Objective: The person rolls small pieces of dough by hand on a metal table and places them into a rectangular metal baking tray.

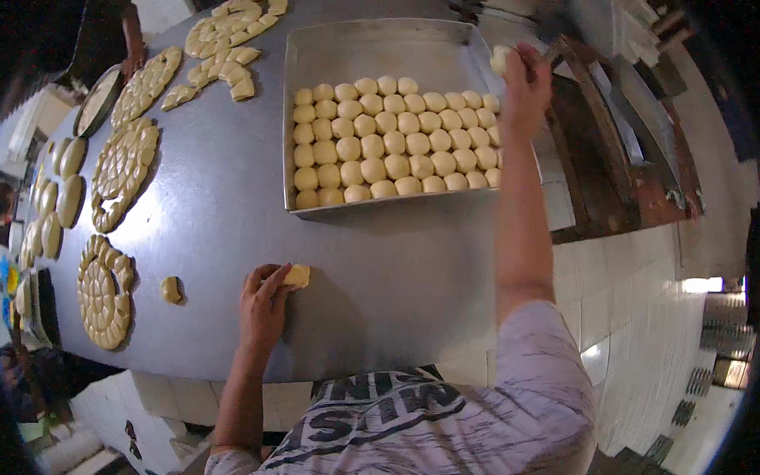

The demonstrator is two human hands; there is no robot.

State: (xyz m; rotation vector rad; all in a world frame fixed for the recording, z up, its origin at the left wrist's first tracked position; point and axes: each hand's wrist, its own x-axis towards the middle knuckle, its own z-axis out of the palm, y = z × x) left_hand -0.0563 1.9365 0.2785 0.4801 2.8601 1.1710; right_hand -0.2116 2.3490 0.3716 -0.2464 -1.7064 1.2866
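Note:
My left hand (265,302) rests low over the metal table, its fingers closed on a pale piece of dough (297,276). Stretched out to the far right, my right hand (528,83) holds a small dough ball (500,59) beside the right rim of a large metal tray (366,38). Rows of smooth round dough balls (395,143) fill the near and middle part of that tray. A small loose dough lump (171,290) sits on the table to the left of my left hand.
Flat rounds of cut dough (106,293) lie along the table's left side, with more cut dough (223,69) at the back. Oval dough pieces (69,200) line the far left edge, near a round pan (98,102). Another person's hand (134,60) is there. A wooden structure (597,136) stands right of the table.

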